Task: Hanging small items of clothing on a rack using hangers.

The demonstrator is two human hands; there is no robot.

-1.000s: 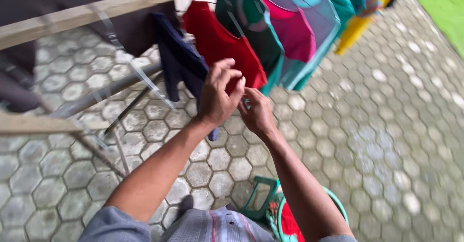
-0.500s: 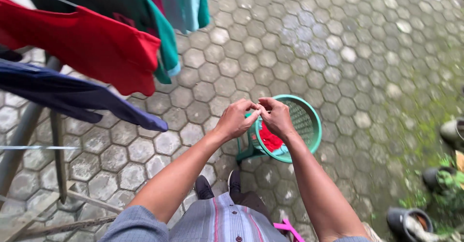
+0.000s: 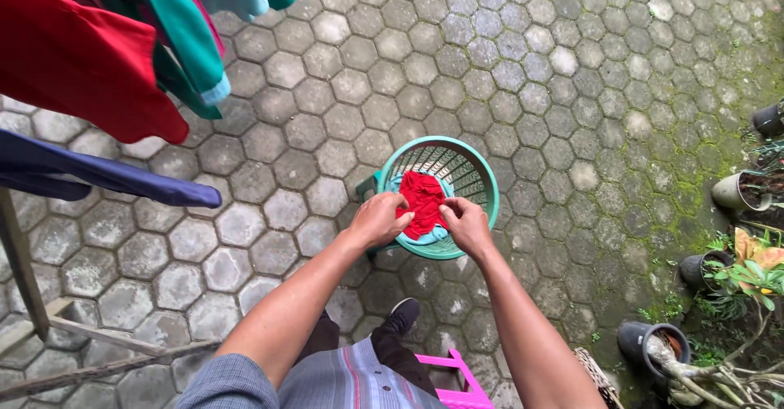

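A round green laundry basket [image 3: 482, 182] stands on the hexagonal paving below me. Inside lies a red garment [image 3: 425, 198] on top of a light blue one [image 3: 433, 235]. My left hand [image 3: 377, 219] and my right hand [image 3: 465, 223] both reach into the basket and pinch the red garment at its left and right sides. A red shirt [image 3: 77, 62], a teal shirt [image 3: 184, 37] and a dark blue garment [image 3: 98, 172] hang at the upper left.
A wooden rack frame [image 3: 49, 327] stands at the lower left. A pink plastic stool [image 3: 453, 376] is behind my legs. Several plant pots [image 3: 653, 348] and mossy paving line the right edge.
The view swung down from the hanging clothes to the basket. My hands dropped from fiddling together at chest height into the basket and took hold of the red garment.
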